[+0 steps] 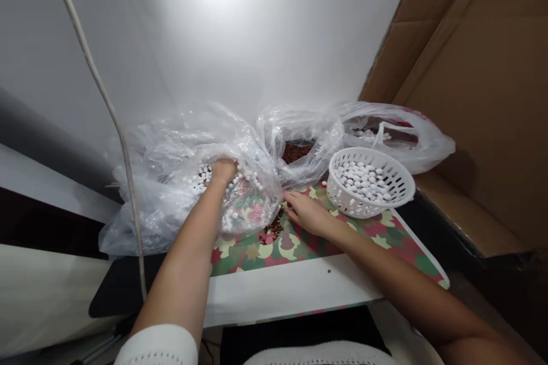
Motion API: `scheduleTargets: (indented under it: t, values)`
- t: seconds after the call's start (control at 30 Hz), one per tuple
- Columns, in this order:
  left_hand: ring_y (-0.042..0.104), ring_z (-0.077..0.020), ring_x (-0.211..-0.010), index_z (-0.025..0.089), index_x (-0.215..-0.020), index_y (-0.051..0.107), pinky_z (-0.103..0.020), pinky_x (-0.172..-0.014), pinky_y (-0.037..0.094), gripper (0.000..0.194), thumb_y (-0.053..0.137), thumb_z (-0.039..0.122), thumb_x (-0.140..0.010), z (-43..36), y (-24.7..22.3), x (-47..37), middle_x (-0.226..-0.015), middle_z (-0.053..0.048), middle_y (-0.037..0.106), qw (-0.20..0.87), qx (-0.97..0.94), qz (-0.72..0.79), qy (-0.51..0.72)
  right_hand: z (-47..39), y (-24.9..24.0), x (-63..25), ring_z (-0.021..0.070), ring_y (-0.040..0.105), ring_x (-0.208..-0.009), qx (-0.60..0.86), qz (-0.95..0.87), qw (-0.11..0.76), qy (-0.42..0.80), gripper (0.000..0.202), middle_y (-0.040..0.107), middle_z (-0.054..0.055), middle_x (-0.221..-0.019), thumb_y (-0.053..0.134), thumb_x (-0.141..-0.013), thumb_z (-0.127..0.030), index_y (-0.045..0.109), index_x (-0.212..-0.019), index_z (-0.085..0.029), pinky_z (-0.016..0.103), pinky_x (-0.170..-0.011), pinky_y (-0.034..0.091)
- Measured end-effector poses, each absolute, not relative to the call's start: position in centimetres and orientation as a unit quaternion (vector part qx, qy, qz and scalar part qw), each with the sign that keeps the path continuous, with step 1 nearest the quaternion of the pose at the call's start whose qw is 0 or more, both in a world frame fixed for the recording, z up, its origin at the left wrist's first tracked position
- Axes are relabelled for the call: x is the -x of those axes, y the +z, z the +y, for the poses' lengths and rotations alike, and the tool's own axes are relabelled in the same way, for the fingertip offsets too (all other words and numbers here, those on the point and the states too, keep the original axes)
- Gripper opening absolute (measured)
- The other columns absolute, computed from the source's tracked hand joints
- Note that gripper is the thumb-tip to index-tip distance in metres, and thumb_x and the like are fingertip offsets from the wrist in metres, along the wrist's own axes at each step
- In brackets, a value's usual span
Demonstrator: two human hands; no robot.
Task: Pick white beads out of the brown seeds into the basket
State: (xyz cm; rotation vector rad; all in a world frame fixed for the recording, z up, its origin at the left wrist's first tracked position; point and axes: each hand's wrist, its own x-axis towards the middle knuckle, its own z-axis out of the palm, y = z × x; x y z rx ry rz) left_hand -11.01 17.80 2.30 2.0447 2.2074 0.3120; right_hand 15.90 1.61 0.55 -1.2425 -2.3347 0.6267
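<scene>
Your left hand (225, 171) reaches inside the clear bag (257, 148), among white balls (199, 181); its fingertips are hidden, so their grip cannot be determined. Your right hand (310, 214) is at the bag's near right edge, fingers slightly bent; whether they pinch the plastic cannot be determined. Brown bits (276, 227) lie left of it, the white basket (342, 198) right. Judgement: handling inside the bag is underway; withdrawing calls for clearance from its rim.

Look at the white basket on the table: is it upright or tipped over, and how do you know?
Upright: the basket's rim faces up, with white pieces lying inside.
</scene>
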Motion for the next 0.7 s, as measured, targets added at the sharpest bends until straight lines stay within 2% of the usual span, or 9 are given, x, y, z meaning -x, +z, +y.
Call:
scheduleTargets:
  t: [0.13,0.23,0.33,0.4,0.47,0.53,0.6,0.7]
  values:
    - [0.049,-0.0354,-0.105,0.005,-0.084,0.064,-0.042,-0.098,0.036,0.017,0.049,0.004,-0.076,17.5,2.7,11.3,-0.094,-0.022,0.055,0.089,-0.658,0.734,0.143,2.3,0.0,-15.5,0.0129,0.05,-0.099,0.423,-0.848,0.207,0.246,0.021,0.052,0.009,-0.109,0.053,-0.082,-0.019,0.058,-0.101,-0.013,0.022,-0.086,0.037]
    - [0.051,-0.0345,-0.1,0.008,-0.075,0.061,-0.041,-0.095,0.038,0.008,0.054,0.004,-0.074,16.7,3.7,11.8,-0.082,-0.018,0.054,0.128,-0.624,0.744,0.2,2.5,-0.1,-15.3,0.0114,0.05,-0.094,0.424,-0.845,0.208,0.249,0.018,0.054,0.008,-0.105,0.056,-0.079,-0.016,0.061,-0.097,-0.013,0.02,-0.081,0.036]
    - [0.054,-0.0263,-0.084,0.01,-0.073,0.057,-0.03,-0.08,0.044,0.005,0.058,0.01,-0.078,15.0,4.9,12.0,-0.07,-0.012,0.049,0.205,-0.584,0.736,0.274,2.9,-0.2,-15.7,0.0092,0.05,-0.084,0.468,-0.826,0.169,0.265,0.01,0.057,0.005,-0.094,0.059,-0.076,-0.016,0.06,-0.086,-0.012,0.018,-0.072,0.033]
    - [0.049,-0.0168,-0.063,0.011,-0.078,0.055,-0.021,-0.06,0.041,0.007,0.057,0.017,-0.081,13.3,5.7,11.8,-0.069,-0.008,0.047,0.289,-0.547,0.715,0.327,3.1,-0.4,-16.2,0.0072,0.047,-0.073,0.496,-0.809,0.138,0.285,0.007,0.058,0.003,-0.084,0.06,-0.074,-0.017,0.06,-0.078,-0.011,0.017,-0.065,0.029]
    - [0.04,-0.0101,-0.05,0.013,-0.087,0.051,-0.015,-0.046,0.03,0.011,0.052,0.024,-0.086,11.6,6.4,11.3,-0.073,-0.006,0.047,0.384,-0.505,0.676,0.377,3.2,-0.4,-16.8,0.0058,0.045,-0.068,0.505,-0.801,0.13,0.295,0.008,0.057,0.003,-0.079,0.059,-0.074,-0.018,0.059,-0.074,-0.01,0.017,-0.062,0.026]
    - [0.036,-0.0076,-0.048,0.013,-0.084,0.048,-0.012,-0.04,0.021,0.014,0.048,0.026,-0.088,10.1,6.9,10.7,-0.073,-0.005,0.044,0.473,-0.459,0.625,0.418,3.2,-0.3,-17.3,0.0052,0.044,-0.067,0.497,-0.803,0.145,0.297,0.01,0.058,0.003,-0.078,0.057,-0.076,-0.02,0.057,-0.075,-0.01,0.016,-0.061,0.026]
    - [0.034,-0.0064,-0.047,0.012,-0.077,0.042,-0.01,-0.036,0.015,0.012,0.046,0.019,-0.086,9.0,7.2,10.2,-0.069,-0.004,0.038,0.634,-0.309,0.514,0.488,3.1,0.1,-17.8,0.0049,0.045,-0.067,0.49,-0.802,0.167,0.298,0.013,0.059,0.002,-0.077,0.052,-0.082,-0.024,0.055,-0.079,-0.011,0.016,-0.062,0.027]
    - [0.036,-0.0075,-0.049,0.012,-0.073,0.039,-0.008,-0.033,0.015,0.011,0.041,0.014,-0.083,8.0,7.2,9.4,-0.067,-0.004,0.035,0.707,-0.202,0.429,0.524,2.8,0.7,-18.1,0.0046,0.046,-0.065,0.478,-0.797,0.198,0.312,0.018,0.06,0.001,-0.076,0.048,-0.085,-0.029,0.054,-0.084,-0.012,0.016,-0.06,0.028]
